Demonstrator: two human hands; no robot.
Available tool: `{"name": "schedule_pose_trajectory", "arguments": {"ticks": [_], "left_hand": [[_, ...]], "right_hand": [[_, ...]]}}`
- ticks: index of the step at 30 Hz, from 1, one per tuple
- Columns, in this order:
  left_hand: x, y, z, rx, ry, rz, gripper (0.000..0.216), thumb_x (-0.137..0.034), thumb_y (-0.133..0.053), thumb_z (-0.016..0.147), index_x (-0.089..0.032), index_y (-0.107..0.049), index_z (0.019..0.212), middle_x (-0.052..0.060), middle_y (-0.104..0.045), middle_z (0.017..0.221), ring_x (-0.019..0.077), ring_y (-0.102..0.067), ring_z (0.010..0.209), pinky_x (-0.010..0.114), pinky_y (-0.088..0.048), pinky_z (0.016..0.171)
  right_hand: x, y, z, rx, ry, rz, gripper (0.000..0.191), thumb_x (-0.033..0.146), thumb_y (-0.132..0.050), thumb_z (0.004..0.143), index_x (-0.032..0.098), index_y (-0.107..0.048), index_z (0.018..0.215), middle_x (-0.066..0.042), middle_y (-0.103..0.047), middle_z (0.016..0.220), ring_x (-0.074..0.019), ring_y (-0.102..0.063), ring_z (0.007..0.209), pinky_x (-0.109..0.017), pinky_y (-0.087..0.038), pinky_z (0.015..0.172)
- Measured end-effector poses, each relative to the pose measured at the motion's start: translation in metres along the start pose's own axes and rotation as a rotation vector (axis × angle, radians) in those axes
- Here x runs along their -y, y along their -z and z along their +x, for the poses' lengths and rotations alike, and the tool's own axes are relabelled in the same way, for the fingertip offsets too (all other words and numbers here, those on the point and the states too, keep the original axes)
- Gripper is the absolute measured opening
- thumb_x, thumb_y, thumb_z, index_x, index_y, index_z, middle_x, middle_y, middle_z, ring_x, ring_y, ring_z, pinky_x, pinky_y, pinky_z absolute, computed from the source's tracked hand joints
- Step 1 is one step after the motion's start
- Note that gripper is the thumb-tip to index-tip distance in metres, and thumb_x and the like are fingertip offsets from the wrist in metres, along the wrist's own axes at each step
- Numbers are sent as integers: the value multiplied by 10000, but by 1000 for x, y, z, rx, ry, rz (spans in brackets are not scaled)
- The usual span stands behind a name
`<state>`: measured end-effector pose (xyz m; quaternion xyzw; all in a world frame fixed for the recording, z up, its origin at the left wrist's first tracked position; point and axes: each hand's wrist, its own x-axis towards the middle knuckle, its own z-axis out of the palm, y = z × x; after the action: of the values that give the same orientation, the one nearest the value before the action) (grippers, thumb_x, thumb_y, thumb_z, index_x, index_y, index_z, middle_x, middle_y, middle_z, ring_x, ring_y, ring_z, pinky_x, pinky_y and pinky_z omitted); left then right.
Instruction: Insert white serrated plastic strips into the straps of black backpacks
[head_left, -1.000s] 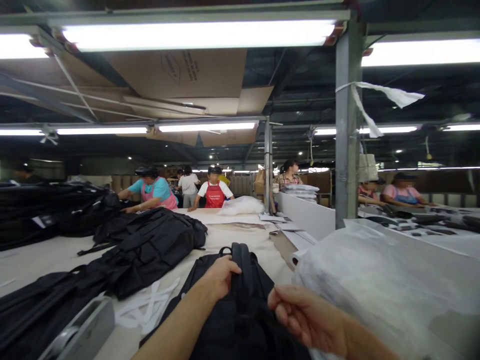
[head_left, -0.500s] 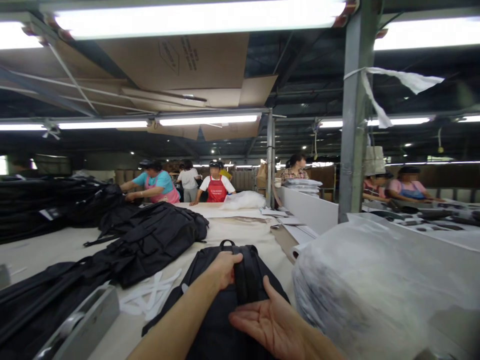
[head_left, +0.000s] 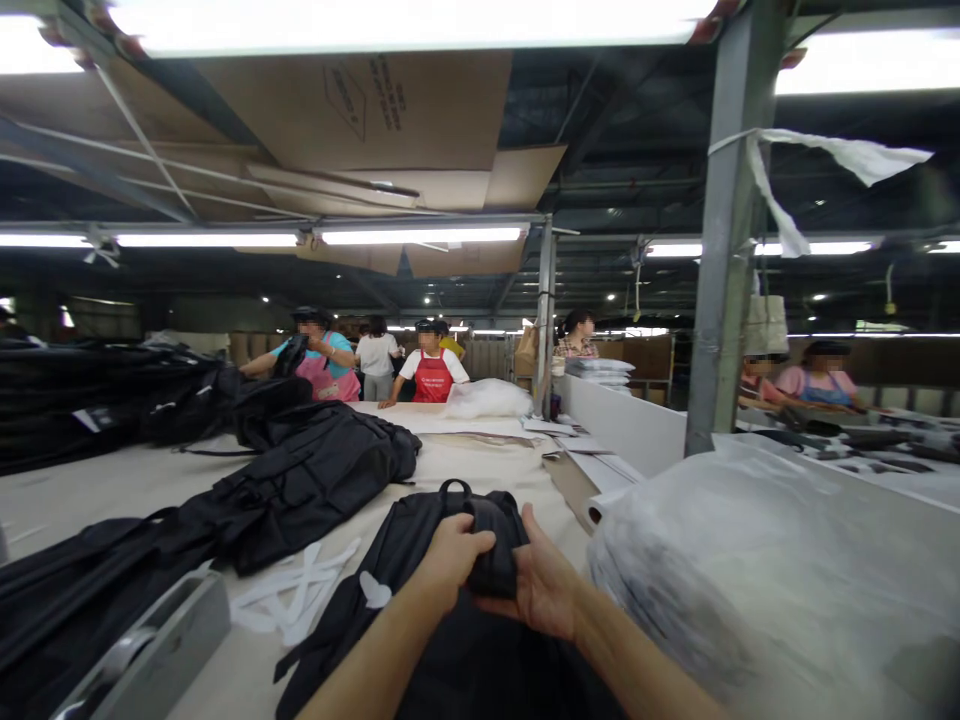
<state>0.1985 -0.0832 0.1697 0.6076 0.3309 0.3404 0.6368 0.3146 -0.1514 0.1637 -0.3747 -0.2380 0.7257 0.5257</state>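
Note:
A black backpack (head_left: 427, 625) lies in front of me on the table, its top loop handle pointing away. My left hand (head_left: 450, 560) grips a padded shoulder strap (head_left: 495, 540), thumb laid across its top. From the other side my right hand (head_left: 544, 585) cups the same strap, with fingers tucked beneath it and thumb raised along its edge. The strap is bent over between my two hands. A small white tag (head_left: 374, 590) shows on the bag's left side. The fingertips of both hands are partly hidden.
More black backpacks (head_left: 315, 480) are heaped to the left, near white strips (head_left: 300, 595) and a grey metal fixture (head_left: 161, 650). Clear plastic bags (head_left: 750, 570) bulk up on the right beside a metal post (head_left: 731, 240). Several co-workers stand farther back.
My right hand has moved up from open-palmed below the strap to hold it. The strap is now folded shorter. A co-worker at the left has lifted something black.

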Motion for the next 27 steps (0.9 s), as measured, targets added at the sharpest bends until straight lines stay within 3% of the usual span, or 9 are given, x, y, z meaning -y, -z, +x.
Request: {"name": "schedule_pose_trajectory", "arguments": {"ticks": [4, 7, 10, 15, 21, 24, 27], "left_hand": [[42, 2, -5, -93, -175, 196, 141, -146, -662, 623, -131, -529, 580, -14, -498, 575, 130, -477, 625, 197, -308, 558], [67, 2, -8, -91, -115, 201, 83, -179, -624, 631, -129, -563, 607, -6, -516, 579, 128, -466, 589, 203, -299, 526], [79, 0, -14, -9, -45, 72, 130, -192, -583, 625, -101, -630, 705, 25, -590, 656, 145, -513, 613, 210, -343, 535], [81, -2, -22, 75, -37, -39, 238, -179, -562, 598, -80, -651, 795, 52, -637, 751, 167, -564, 676, 217, -405, 587], [88, 3, -27, -38, 24, 136, 207, -198, -614, 630, -105, -572, 810, 24, -587, 695, 133, -523, 619, 193, -359, 543], [78, 10, -45, 0, 106, 210, 243, -205, -557, 711, -110, -543, 935, -1, -549, 659, 119, -508, 596, 189, -344, 531], [55, 34, -73, 53, -27, 392, 312, -257, -476, 802, -149, -532, 1089, 29, -602, 830, 154, -571, 790, 231, -435, 693]], "right_hand": [[-18, 15, 22, 5, 57, 74, 784, 746, -323, 837, 65, -593, 1114, -180, -651, 940, -236, -640, 856, -342, -550, 739], [-31, 23, 29, -50, 78, 75, 574, 584, -473, 879, 53, -619, 1040, -149, -663, 843, -212, -646, 803, -322, -543, 771], [-42, 32, 31, -109, -28, 84, 526, 546, -527, 867, 39, -636, 958, -136, -658, 756, -210, -648, 750, -301, -550, 733], [-45, 42, 37, -133, -101, 159, 524, 540, -517, 874, 31, -640, 905, -134, -652, 710, -214, -645, 688, -311, -558, 684], [-52, 42, 43, -160, -111, 261, 506, 522, -501, 893, 45, -634, 998, -135, -670, 793, -217, -653, 743, -367, -546, 800], [-61, 44, 40, -211, -150, 265, 473, 476, -518, 896, 30, -627, 1008, -144, -670, 782, -216, -654, 733, -362, -552, 790], [-61, 47, 35, -300, -131, 272, 399, 405, -543, 897, 28, -624, 1001, -134, -669, 751, -195, -652, 696, -318, -562, 752]]}}
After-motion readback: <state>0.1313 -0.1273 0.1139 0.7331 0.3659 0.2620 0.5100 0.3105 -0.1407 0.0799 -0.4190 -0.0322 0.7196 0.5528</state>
